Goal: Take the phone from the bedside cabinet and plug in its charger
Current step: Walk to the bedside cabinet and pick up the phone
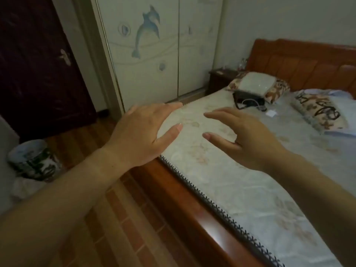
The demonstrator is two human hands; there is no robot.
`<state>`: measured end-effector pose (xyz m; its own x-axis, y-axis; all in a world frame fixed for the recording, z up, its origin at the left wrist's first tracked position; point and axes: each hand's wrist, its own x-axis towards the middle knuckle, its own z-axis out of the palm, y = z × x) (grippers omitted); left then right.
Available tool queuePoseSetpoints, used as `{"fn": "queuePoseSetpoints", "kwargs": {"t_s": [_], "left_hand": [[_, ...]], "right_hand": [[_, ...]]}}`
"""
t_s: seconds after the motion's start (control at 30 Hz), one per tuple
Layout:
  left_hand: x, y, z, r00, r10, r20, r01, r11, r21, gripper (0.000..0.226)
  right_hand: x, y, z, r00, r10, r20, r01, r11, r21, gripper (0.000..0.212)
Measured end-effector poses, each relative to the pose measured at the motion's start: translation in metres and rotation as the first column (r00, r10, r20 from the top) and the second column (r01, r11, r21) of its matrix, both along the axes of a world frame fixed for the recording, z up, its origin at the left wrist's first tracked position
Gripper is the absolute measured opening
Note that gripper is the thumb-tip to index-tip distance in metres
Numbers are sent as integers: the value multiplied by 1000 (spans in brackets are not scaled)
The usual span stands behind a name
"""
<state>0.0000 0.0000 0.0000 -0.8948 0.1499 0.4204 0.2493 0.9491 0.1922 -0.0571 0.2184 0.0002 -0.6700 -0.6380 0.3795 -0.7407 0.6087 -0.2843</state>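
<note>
Both hands hang empty over the near edge of the bed point(240, 180), the left hand point(142, 132) and right hand point(248, 139) with fingers loosely spread. Well beyond the fingertips, the bedside cabinet point(221, 79) stands by the headboard point(308, 64); whether a phone lies on it I cannot tell.

Both forearms are bare, with no sleeves showing. The left hand point(142, 132) and right hand point(248, 139) wear nothing; fingernails are short and plain.
</note>
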Motion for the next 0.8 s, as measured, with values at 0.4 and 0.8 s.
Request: {"fn": "queuePoseSetpoints", "kwargs": {"t_s": [0.4,0.8], "left_hand": [[14,-44,-91,970,116,215,-171,951,256,51],[-26,-206,-144,886,297,357,-432,810,396,47]], "right_hand": [[-3,-59,-77,973,56,226,-49,998,-35,51],[-73,-250,-124,890,242,387,-247,968,-37,54]]}}
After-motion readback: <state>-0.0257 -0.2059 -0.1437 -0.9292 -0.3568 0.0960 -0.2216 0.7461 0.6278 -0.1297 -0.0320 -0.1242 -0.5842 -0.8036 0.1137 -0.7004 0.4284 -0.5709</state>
